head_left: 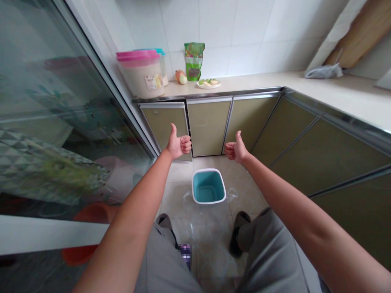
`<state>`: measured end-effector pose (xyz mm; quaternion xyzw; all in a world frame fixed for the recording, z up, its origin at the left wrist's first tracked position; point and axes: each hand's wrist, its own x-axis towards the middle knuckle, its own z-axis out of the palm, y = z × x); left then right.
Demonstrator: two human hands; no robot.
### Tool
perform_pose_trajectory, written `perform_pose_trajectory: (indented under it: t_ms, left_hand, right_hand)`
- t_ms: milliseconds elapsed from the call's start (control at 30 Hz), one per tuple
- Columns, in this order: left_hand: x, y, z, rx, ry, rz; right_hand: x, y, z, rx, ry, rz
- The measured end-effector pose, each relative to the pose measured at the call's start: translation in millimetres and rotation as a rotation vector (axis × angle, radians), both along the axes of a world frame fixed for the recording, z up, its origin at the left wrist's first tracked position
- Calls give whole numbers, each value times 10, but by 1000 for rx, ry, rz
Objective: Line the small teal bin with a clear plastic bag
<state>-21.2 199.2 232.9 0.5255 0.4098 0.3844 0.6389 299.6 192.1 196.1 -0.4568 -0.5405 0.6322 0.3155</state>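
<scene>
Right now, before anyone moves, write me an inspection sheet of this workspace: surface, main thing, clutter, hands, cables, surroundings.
Surface: pale tiled floor, with a light counter above the cupboards.
Main thing: teal tub with a white rim, upright on the floor, touching neither hand.
Clutter: on the counter, a pink-lidded bin, onions, a green bag, a plate of cut food, and a plastic bag to the right.
Hands: left hand and right hand both have fingers curled, thumbs up; nothing seen in either.
Cables: nothing seen.
Surroundings: tiled wall ahead, glass panel left; leftmost cupboard door looks slightly ajar.
</scene>
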Motion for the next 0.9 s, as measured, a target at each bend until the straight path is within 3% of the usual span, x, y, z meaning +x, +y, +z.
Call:
perform_pose_trajectory:
  t_ms: [133, 200, 267, 333, 400, 467, 533, 633, 767, 900]
  left_hand:
    - [40, -206, 0, -32, 9, 0]
    - [68, -403, -118, 3, 62, 15]
    - [47, -691, -388, 100, 174, 91]
    - [-41, -1035, -780, 128, 335, 152]
    - [-175, -1352, -1200, 43, 556, 181]
    - [-305, -1558, -1555, -3, 814, 165]
    - [-390, -1618, -1818, -7, 918, 143]
    - [-427, -1517, -2099, -19, 849, 131]
    - [-372, -1397, -2388, -51, 985, 84]
    - [-292, -1409, -2616, -80, 1086, 66]
  right_hand:
    - [26, -67, -28, -59, 73, -27]
    - [26, -133, -115, -57, 111, -26]
    - [41, -279, -337, -14, 86, -54]
    - [70, -508, -690, 40, -91, -94]
    - [102, -767, -1111, 116, -442, -51]
    - [121, -987, -1504, 250, -800, 148]
    - [107, -1121, -1813, 358, -1032, 348]
    - [18, -1174, -2107, 416, -1179, 516]
    - [-107, -1178, -2270, 427, -1218, 633]
    - [-131, -1213, -2335, 381, -1232, 607]
